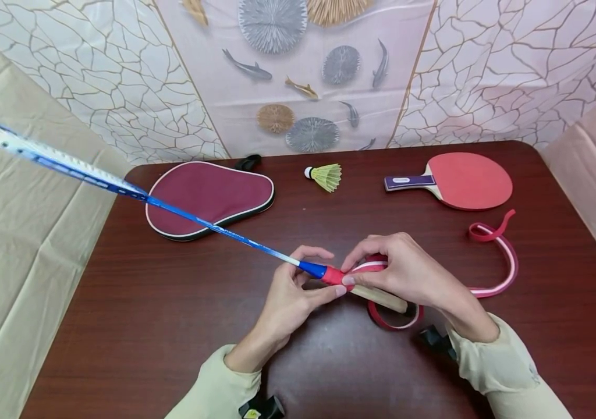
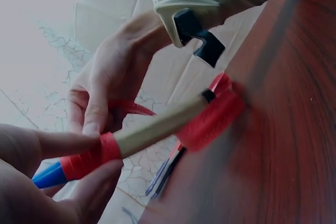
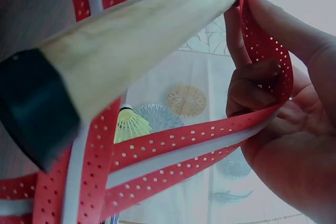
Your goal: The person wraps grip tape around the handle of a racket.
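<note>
A: Where is the badminton racket (image 1: 214, 228)?

B: Held low over the dark red worktop (image 1: 135, 326), shaft running up and to the left; the left hand (image 1: 288, 297) pinches it at the top of the handle, thumb and forefinger on the part already wrapped in red.

A: And the right hand (image 1: 413, 273)?

B: Just beside the left; its fingers (image 3: 252, 85) curl round the red grip tape (image 1: 492, 279) and pinch it against the bare wooden handle (image 2: 157, 127); the loose tape trails off to the right across the worktop.

A: What lies beyond?

B: A maroon paddle cover (image 1: 209, 198) on the left; a yellow shuttlecock (image 1: 325, 176) in the middle; a red table tennis paddle (image 1: 457, 180) on the right; all well apart from the hands.
</note>
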Motion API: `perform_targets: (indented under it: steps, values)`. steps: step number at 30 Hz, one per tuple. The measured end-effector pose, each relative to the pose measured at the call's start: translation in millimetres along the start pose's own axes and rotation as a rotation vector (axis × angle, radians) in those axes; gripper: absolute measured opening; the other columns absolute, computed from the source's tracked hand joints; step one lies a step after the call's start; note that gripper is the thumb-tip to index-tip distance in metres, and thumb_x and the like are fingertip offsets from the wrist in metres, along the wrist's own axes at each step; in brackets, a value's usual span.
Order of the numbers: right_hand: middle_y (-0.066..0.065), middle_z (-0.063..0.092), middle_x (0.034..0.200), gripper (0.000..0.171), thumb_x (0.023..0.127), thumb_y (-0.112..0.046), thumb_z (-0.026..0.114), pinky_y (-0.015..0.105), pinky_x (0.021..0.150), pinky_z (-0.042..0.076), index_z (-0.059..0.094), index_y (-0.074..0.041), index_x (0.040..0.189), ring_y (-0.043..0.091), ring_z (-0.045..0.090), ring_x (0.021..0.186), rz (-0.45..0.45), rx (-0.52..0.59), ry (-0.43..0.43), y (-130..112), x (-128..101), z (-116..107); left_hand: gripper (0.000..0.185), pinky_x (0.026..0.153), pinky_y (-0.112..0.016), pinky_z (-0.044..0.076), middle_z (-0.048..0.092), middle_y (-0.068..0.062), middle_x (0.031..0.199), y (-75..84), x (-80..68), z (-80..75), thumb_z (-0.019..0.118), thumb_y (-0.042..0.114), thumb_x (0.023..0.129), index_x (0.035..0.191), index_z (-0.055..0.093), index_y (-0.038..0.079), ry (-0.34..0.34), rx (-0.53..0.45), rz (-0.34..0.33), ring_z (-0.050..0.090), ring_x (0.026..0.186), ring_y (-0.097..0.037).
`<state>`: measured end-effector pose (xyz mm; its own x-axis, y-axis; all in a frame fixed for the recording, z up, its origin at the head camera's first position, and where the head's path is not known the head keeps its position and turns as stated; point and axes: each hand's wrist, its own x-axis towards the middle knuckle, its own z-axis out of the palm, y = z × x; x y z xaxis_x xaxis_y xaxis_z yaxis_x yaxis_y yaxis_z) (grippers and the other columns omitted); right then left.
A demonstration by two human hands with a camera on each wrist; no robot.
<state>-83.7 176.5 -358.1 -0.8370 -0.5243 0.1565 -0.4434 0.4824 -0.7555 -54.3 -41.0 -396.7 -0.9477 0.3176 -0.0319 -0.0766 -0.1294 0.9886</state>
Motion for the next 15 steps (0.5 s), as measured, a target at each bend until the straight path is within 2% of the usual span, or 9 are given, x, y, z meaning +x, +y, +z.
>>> perform_targets:
  steps: [8, 11, 15]
  values:
    - [-0.018, 0.066, 0.079, 0.026, 0.072, -0.027, 0.089, 0.025, 0.061, 0.050, 0.071, -0.029, 0.090, 0.006, 0.061, 0.071, 0.007, 0.022, 0.051, -2.1, 0.9, 6.9, 0.057, 0.084, -0.040, 0.054, 0.069, -0.016, 0.113, 2.8, -3.2, 6.0, 0.077, -0.014, 0.074, 0.122, 0.050, 0.000, 0.091, -0.165, 0.012, 0.068, 0.101, -0.032]
    - [-0.016, 0.066, 0.079, 0.027, 0.071, -0.027, 0.090, 0.025, 0.060, 0.050, 0.070, -0.028, 0.090, 0.007, 0.061, 0.070, 0.005, 0.025, 0.063, -2.6, 1.6, 7.8, 0.055, 0.084, -0.040, 0.054, 0.068, -0.017, 0.112, 2.6, -3.4, 6.1, 0.077, -0.016, 0.074, 0.119, 0.050, 0.001, 0.107, -0.176, 0.013, 0.068, 0.102, -0.032]
    - [-0.016, 0.065, 0.078, 0.028, 0.070, -0.026, 0.090, 0.025, 0.060, 0.050, 0.070, -0.028, 0.090, 0.006, 0.060, 0.069, 0.006, 0.015, 0.062, -2.2, 2.5, 7.6, 0.052, 0.085, -0.041, 0.054, 0.067, -0.017, 0.115, 1.3, -3.4, 4.9, 0.075, -0.017, 0.075, 0.115, 0.049, 0.001, 0.079, -0.161, 0.038, 0.067, 0.104, -0.032]
